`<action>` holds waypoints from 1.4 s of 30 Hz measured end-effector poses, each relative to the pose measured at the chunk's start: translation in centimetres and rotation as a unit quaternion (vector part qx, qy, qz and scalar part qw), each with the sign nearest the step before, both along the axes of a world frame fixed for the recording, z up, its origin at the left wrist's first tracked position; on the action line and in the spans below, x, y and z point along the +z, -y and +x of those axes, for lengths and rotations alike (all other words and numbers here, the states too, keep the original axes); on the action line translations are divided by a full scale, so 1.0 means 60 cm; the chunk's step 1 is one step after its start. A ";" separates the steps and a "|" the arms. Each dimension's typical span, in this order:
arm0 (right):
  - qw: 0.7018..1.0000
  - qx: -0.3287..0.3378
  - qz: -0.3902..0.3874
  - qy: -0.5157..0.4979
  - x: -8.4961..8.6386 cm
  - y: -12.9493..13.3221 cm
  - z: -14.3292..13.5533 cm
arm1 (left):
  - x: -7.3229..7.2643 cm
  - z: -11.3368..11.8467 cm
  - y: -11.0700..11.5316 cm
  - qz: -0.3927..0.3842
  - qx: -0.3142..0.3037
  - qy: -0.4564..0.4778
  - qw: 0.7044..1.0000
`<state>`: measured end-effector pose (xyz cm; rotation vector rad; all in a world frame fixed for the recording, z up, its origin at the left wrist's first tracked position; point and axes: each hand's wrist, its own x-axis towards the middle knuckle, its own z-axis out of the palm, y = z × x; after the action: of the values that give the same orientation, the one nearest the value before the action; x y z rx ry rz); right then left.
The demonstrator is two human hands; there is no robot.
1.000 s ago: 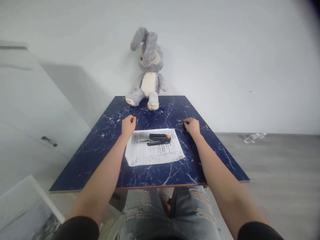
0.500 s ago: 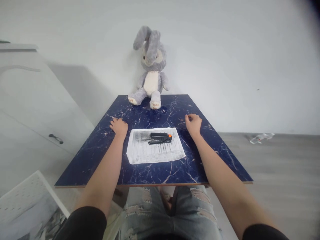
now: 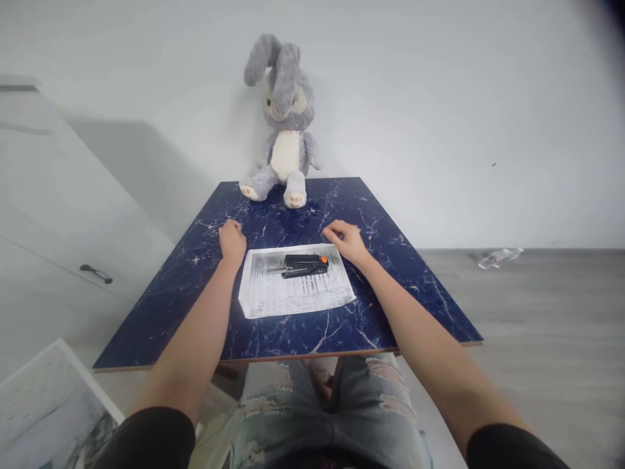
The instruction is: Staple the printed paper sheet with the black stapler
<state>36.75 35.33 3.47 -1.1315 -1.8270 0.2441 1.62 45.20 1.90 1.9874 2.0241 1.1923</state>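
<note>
A black stapler with an orange mark at its right end lies on a printed sheet of paper on the dark blue marbled table. Left of the paper, my left hand rests on the table with its fingers curled in and nothing visible in them. My right hand is by the paper's upper right corner, just beyond the stapler and not touching it. Its fingers are bent with a gap between thumb and fingers, and it holds nothing.
A grey plush rabbit sits at the table's far edge against the wall. On the left stand a white cabinet and a white-framed box. A clear plastic item lies on the floor at the right.
My right hand has moved left, from beside the paper to its upper right corner. My left hand's fingers have curled in from being spread. The whole view has shifted slightly.
</note>
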 end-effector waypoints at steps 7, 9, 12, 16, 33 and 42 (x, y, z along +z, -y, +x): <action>0.955 0.257 -0.070 0.134 0.005 0.034 -0.079 | -0.007 0.057 0.009 0.067 -0.185 0.139 0.971; 0.955 0.241 -0.080 0.155 0.002 0.033 -0.081 | -0.005 0.068 0.015 0.068 -0.221 0.182 0.956; 0.969 0.188 -0.084 0.138 0.003 0.030 -0.067 | 0.000 0.083 0.026 0.049 -0.280 0.258 0.923; 0.985 0.103 -0.084 0.109 0.001 0.019 -0.040 | 0.004 0.105 0.045 -0.003 -0.344 0.263 0.901; 0.979 0.109 -0.073 0.156 -0.013 -0.001 -0.010 | 0.021 0.120 0.081 -0.027 -0.436 -0.006 0.899; 0.980 0.113 -0.077 0.143 -0.013 -0.001 -0.009 | 0.014 0.120 0.077 -0.115 -0.482 0.010 0.868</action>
<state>36.23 35.38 2.71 -1.1080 -2.2287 0.3756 8.84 40.61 2.75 2.3140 0.8081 0.6692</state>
